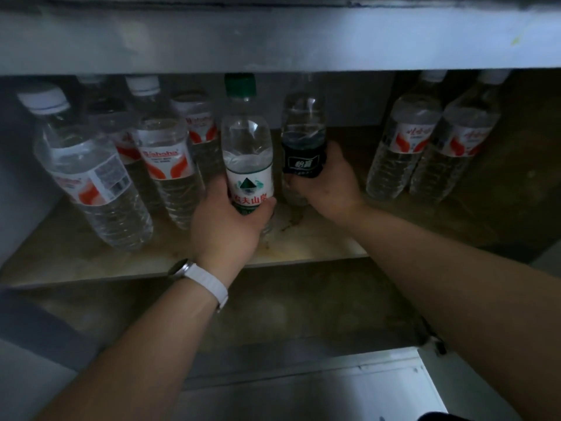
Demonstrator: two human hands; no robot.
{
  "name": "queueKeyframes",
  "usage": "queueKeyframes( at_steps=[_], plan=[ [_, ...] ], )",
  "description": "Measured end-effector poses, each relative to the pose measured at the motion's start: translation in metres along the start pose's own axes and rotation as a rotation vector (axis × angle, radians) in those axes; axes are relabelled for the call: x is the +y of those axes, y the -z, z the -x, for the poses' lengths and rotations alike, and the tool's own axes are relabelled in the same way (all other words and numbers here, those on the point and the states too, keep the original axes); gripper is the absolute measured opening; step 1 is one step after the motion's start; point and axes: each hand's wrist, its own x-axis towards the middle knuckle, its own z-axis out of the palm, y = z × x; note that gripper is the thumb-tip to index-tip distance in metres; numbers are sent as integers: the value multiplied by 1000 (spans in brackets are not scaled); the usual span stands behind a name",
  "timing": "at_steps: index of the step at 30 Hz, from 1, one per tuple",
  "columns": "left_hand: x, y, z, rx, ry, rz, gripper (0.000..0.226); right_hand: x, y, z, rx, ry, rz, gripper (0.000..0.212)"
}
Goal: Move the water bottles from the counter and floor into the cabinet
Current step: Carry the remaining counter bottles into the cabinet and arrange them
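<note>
Both my arms reach into the cabinet shelf. My left hand, with a white watch at the wrist, grips the lower part of a green-capped bottle with a white and green label, held upright at the shelf's middle. Just to its right, my right hand holds a dark-labelled bottle around its label, also upright. Several white-capped bottles with red labels stand on the left of the shelf. Two more red-labelled bottles stand on the right.
The cabinet's grey top edge hangs low over the bottle caps. A stained lower shelf lies beneath, and a pale floor patch shows at the bottom. The cabinet's left wall is close to the leftmost bottle.
</note>
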Motion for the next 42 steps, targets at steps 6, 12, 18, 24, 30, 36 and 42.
queueKeyframes(
  at_steps=[6, 12, 18, 24, 30, 36, 42],
  plan=[
    [19, -36, -18, -51, -15, 6, 55, 25, 32, -8, 84, 2, 1, 75],
    [21, -69, -36, -18, 30, 125, 56, 43, 45, -15, 132, 31, -22, 73],
    [17, -88, -47, 14, 21, 155, 56, 57, 44, -23, 96, 40, -28, 73],
    [14, -101, -55, -4, -6, 151, 63, 61, 42, -32, 66, 29, -4, 71],
    [16, -108, -52, 9, 0, 142, 67, 62, 40, -31, 41, 21, 4, 71],
    [13, -93, -44, -99, 66, 80, 60, 56, 35, -21, -1, -22, -66, 78],
    [5, -31, 0, 14, -25, -19, 65, 36, 41, 22, 142, -12, -243, 81]
  ],
)
